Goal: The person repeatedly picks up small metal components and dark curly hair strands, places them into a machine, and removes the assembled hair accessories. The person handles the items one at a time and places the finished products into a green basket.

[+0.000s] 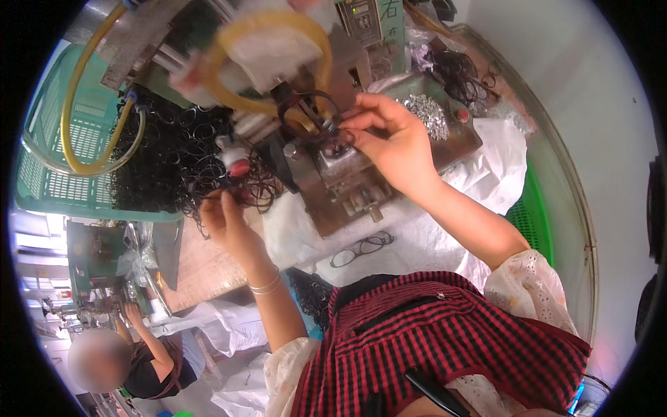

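Note:
My right hand [399, 142] is at the small press, its thumb and fingers pinched on a thin black loop [280, 111] held at the tooling. The metal die block [340, 158] sits just below those fingertips. Off to the left, my left hand [228, 221] has its fingers bent at the near edge of a heap of black loops [156, 149]. It seems to pinch one of them, though blur hides the exact hold. A red-capped knob [237, 167] is just beyond that hand.
A metal tray of small silvery pieces [427, 115] lies right of the press. A green basket [52, 153] backs the heap, and yellow hoses [69, 125] arch above. Several loops [361, 249] rest on white sheeting [424, 240]. A co-worker [163, 361] sits at lower left.

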Available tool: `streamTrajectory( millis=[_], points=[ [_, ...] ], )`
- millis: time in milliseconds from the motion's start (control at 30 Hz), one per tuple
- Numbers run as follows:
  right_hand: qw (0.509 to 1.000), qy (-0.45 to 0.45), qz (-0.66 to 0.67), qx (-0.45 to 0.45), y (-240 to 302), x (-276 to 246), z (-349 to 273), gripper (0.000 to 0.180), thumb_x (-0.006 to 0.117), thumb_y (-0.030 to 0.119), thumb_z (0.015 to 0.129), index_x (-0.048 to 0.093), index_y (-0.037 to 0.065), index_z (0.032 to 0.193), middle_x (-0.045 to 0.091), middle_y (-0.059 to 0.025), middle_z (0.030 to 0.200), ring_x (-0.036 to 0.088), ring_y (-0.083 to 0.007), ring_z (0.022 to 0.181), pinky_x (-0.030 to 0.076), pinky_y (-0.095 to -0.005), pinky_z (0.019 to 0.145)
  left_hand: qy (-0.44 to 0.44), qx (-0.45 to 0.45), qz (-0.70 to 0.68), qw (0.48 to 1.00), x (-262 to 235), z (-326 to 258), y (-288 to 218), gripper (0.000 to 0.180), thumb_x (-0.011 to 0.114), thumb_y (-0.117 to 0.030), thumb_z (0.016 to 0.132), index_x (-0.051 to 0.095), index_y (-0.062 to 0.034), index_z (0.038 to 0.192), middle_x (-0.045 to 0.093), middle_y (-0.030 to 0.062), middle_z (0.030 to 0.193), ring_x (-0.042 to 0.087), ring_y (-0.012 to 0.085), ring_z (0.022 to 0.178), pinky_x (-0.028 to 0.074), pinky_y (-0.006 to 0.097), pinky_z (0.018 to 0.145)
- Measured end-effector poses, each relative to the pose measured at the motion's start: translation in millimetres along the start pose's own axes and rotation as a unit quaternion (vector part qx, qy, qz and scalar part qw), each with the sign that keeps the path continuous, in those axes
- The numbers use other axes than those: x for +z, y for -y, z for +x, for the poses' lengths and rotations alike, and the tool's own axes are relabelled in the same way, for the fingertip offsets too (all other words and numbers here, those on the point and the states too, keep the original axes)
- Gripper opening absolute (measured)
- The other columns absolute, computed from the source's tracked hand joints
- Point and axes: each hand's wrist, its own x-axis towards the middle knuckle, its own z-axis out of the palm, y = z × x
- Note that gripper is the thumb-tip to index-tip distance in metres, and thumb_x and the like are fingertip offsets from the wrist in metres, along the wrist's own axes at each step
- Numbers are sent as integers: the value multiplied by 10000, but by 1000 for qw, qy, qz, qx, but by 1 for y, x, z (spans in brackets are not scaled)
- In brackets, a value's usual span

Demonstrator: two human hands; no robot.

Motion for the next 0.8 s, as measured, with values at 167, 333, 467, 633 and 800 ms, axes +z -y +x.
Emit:
streamTrajectory(
  millis=[167, 333, 467, 633, 800],
  points=[
    [994, 38, 67, 78, 24, 0, 2, 404, 667, -38, 800, 581, 9, 1192, 690, -55, 871, 630, -99, 857, 467, -213, 809, 142, 222, -35, 964, 65, 1, -101, 120, 530, -32, 944, 496, -3, 1055, 599, 123, 927, 627, 196, 809, 536, 310, 648],
    [980, 5, 148, 133, 46, 14, -13, 428, 568, -79, 798, 567, 2, 1218, 678, -79, 922, 623, -108, 899, 472, -225, 813, 128, 178, -52, 974, 64, 6, -109, 175, 566, 39, 885, 491, 41, 1043, 636, 195, 912, 676, 273, 755, 578, 340, 671],
    [996, 80, -25, 5, 28, -21, -4, 372, 534, -24, 794, 641, 41, 1144, 696, -110, 1032, 653, -173, 927, 499, -303, 812, 152, 78, -19, 985, 77, -37, -124, 135, 594, 94, 846, 515, 67, 952, 657, 199, 920, 688, 259, 801, 573, 352, 726],
    [831, 67, -524, -171, -67, -86, 33, 184, 640, 103, 778, 701, 111, 951, 640, -101, 984, 600, -332, 952, 505, -414, 790, 222, 96, 48, 969, 111, -29, -96, 126, 672, 39, 857, 611, 55, 965, 648, 65, 961, 599, 80, 835, 491, 177, 680],
    [824, 4, -548, -143, -67, -103, 17, 139, 666, 78, 733, 693, 114, 864, 608, -98, 896, 590, -317, 915, 500, -420, 776, 203, 142, 92, 964, 123, -25, -94, 128, 687, 39, 837, 646, 36, 958, 660, 36, 870, 583, 65, 743, 481, 185, 642]
  ],
)
